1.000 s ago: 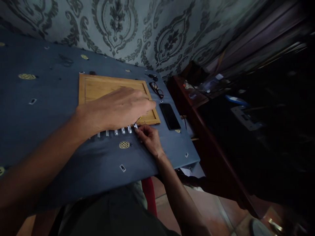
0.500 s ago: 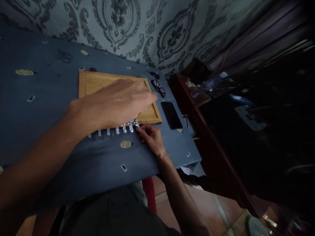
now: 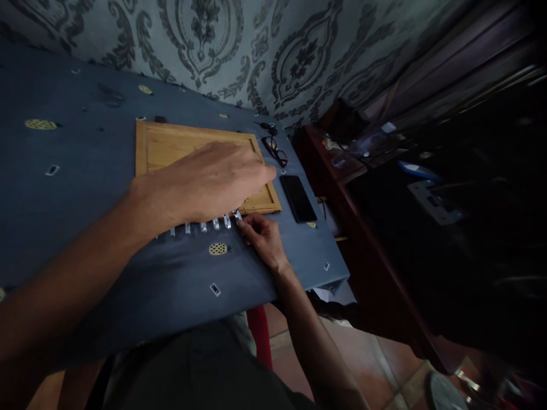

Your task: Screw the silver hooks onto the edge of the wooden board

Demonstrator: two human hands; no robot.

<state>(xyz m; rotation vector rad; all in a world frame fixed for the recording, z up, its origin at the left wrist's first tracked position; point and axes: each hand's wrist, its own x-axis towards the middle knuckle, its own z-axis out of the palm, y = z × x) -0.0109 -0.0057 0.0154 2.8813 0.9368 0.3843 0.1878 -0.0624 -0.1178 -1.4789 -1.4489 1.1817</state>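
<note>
Board (image 3: 164, 149): left of centre.
End strip (image 3: 237, 214): frame centre, board's near edge.
Right hand (image 3: 264, 238): fingertips clamped on end strip.
Left hand (image 3: 213, 175): over board; fingers hidden, we can't tell.
Grip: best light, steady.

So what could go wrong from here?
The right hand grips the rightmost shiny piece only near its end, so it might slip. The left hand covers part of the wooden board, which may hide a mistake. The phone lies close beside the board and could get nudged.
</note>
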